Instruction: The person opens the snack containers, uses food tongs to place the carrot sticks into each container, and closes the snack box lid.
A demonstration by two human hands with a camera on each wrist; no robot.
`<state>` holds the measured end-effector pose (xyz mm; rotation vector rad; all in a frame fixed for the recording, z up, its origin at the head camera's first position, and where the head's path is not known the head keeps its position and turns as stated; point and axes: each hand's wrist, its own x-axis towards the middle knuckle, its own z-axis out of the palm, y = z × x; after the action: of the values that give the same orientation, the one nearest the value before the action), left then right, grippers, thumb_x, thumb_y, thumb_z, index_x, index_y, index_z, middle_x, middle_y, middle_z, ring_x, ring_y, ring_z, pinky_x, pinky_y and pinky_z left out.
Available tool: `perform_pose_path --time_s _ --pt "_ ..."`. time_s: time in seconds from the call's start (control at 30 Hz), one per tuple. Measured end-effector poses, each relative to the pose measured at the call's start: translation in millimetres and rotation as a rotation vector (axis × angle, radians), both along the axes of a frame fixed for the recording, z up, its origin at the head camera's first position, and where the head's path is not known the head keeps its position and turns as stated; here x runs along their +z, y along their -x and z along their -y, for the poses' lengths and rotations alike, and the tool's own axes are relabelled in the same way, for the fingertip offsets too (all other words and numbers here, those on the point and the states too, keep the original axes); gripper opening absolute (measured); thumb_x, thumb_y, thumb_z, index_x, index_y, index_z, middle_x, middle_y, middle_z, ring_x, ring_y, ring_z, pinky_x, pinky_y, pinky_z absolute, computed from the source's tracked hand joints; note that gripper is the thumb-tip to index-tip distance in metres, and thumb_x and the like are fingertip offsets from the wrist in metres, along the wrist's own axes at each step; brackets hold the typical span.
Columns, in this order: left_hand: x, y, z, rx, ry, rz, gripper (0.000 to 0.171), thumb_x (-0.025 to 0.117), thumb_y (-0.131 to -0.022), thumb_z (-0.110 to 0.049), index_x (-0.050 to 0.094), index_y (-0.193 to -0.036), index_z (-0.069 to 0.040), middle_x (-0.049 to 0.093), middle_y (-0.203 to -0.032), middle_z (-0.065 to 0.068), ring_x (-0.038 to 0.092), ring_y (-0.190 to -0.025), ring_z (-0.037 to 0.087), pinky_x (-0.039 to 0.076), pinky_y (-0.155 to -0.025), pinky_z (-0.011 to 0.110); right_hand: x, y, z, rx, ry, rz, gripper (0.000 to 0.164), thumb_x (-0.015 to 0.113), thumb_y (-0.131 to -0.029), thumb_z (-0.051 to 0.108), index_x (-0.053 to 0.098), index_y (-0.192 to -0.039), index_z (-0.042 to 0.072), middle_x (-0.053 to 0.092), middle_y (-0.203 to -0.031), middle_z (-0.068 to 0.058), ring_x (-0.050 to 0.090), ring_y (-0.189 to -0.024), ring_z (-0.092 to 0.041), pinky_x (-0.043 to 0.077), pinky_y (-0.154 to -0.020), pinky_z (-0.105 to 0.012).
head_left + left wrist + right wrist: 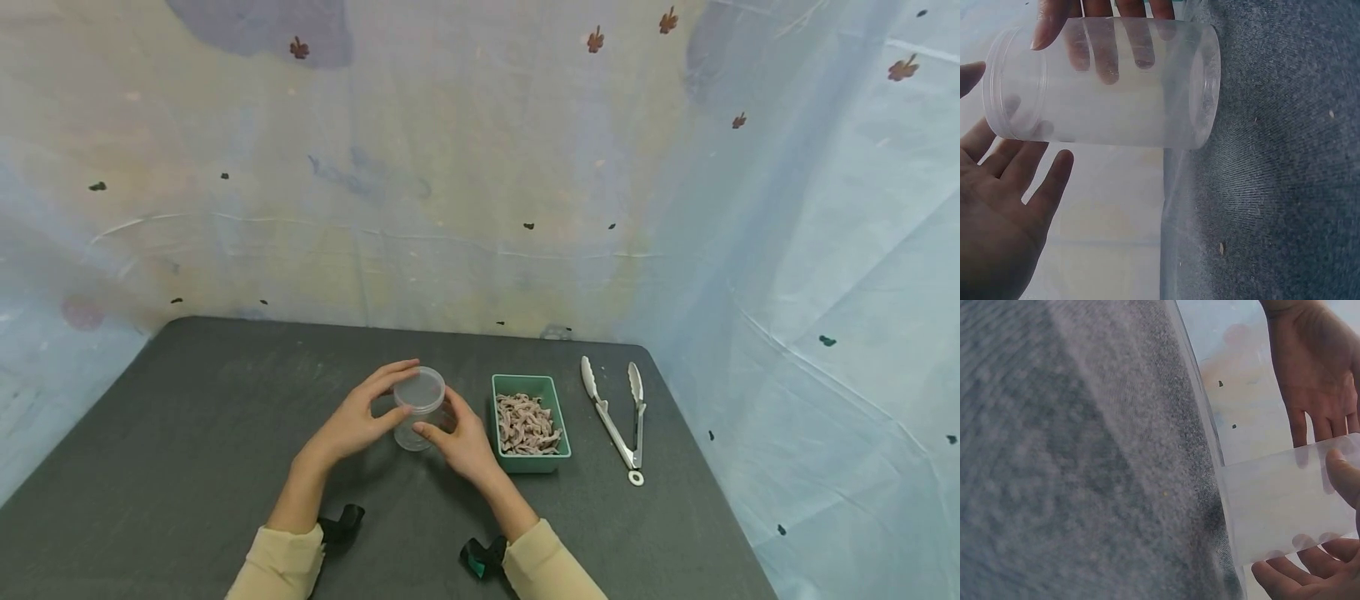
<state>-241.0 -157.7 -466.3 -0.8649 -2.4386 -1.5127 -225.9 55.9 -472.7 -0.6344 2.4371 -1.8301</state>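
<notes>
A see-through plastic jar (412, 436) with a round, cloudy lid (420, 387) stands upright on the dark table. My left hand (358, 423) grips the lid end, thumb on the near side and fingers round the far side. In the left wrist view, its fingers (1007, 153) reach round the lid rim. Lower down, my right hand (467, 442) holds the body of the jar (1122, 119), its fingertips showing through the clear wall. Thumb and fingers lie on opposite sides of the jar in the right wrist view.
Right of the jar is a green rectangular tub (534, 465) with a heap of greyish-pink strips (528, 423). Spread metal tongs (618, 435) lie farther right on the table (187, 450). Patterned plastic sheeting (450, 167) hangs behind and at the sides.
</notes>
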Motion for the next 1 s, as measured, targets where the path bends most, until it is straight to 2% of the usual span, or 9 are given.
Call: perform_pose_path --time_s 0.1,0.2,0.43,0.53,0.7,0.8,1.0 --pt "0.2 -0.2 0.1 0.005 0.002 -0.002 0.052 0.069 -0.102 -0.011 0.053 -0.151 -0.005 0.040 -0.162 0.016 0.041 -0.146 0.038 0.044 -0.105 0.065 12.8 -5.9 -1.1 0.011 -0.005 0.012 0.068 0.072 -0.099 0.008 0.038 -0.156 -0.007 0.047 -0.153 -0.028 0.048 -0.140 -0.045 0.045 -0.109 -0.061" --pt "1.1 -0.1 -0.2 0.015 -0.001 -0.004 0.053 0.071 -0.100 -0.010 0.054 -0.150 -0.006 0.041 -0.161 0.015 0.044 -0.144 0.036 0.044 -0.105 0.064 12.9 -5.9 -1.2 0.010 -0.004 0.010 0.068 0.072 -0.099 0.008 0.038 -0.156 -0.007 0.047 -0.153 -0.028 0.048 -0.140 -0.046 0.045 -0.109 -0.062" --pt "0.5 1.1 -3.1 0.066 0.011 -0.044 0.054 0.077 -0.096 -0.010 0.058 -0.146 -0.006 0.046 -0.155 0.016 0.049 -0.137 0.036 0.047 -0.101 0.062 -20.2 10.6 0.6 -0.020 -0.015 0.003 0.070 0.073 -0.099 0.012 0.038 -0.159 0.003 0.046 -0.156 -0.021 0.048 -0.142 -0.039 0.046 -0.111 -0.056" --pt "0.4 1.4 -5.5 0.094 0.009 -0.052 0.055 0.081 -0.093 -0.011 0.060 -0.144 -0.005 0.047 -0.151 0.017 0.052 -0.133 0.037 0.048 -0.099 0.062 -25.0 13.9 0.3 -0.019 -0.014 0.001 0.070 0.073 -0.099 0.012 0.038 -0.159 0.003 0.047 -0.156 -0.020 0.049 -0.142 -0.039 0.046 -0.111 -0.056" --pt "0.8 1.3 -7.5 0.126 0.004 -0.025 0.057 0.083 -0.091 -0.014 0.060 -0.143 -0.007 0.046 -0.149 0.015 0.051 -0.132 0.037 0.047 -0.101 0.062 -24.7 14.6 0.5 -0.009 0.012 0.004 0.070 0.074 -0.097 0.007 0.039 -0.157 -0.002 0.046 -0.154 -0.026 0.048 -0.141 -0.045 0.045 -0.109 -0.062" --pt "0.8 1.3 -7.0 0.114 -0.003 -0.032 0.053 0.079 -0.095 -0.014 0.059 -0.144 -0.005 0.042 -0.152 0.018 0.047 -0.135 0.039 0.045 -0.103 0.064 -23.8 13.3 0.2 -0.011 0.001 0.005 0.070 0.074 -0.098 0.009 0.039 -0.158 0.001 0.047 -0.155 -0.023 0.049 -0.141 -0.042 0.046 -0.110 -0.059" --pt "-1.5 1.6 -4.4 0.039 -0.016 -0.039 0.048 0.067 -0.102 -0.006 0.054 -0.148 -0.002 0.035 -0.162 0.020 0.033 -0.149 0.045 0.037 -0.108 0.072 -24.1 12.3 -1.5 -0.010 -0.002 0.008 0.070 0.075 -0.099 0.018 0.040 -0.159 0.009 0.048 -0.156 -0.016 0.049 -0.143 -0.035 0.047 -0.111 -0.053"
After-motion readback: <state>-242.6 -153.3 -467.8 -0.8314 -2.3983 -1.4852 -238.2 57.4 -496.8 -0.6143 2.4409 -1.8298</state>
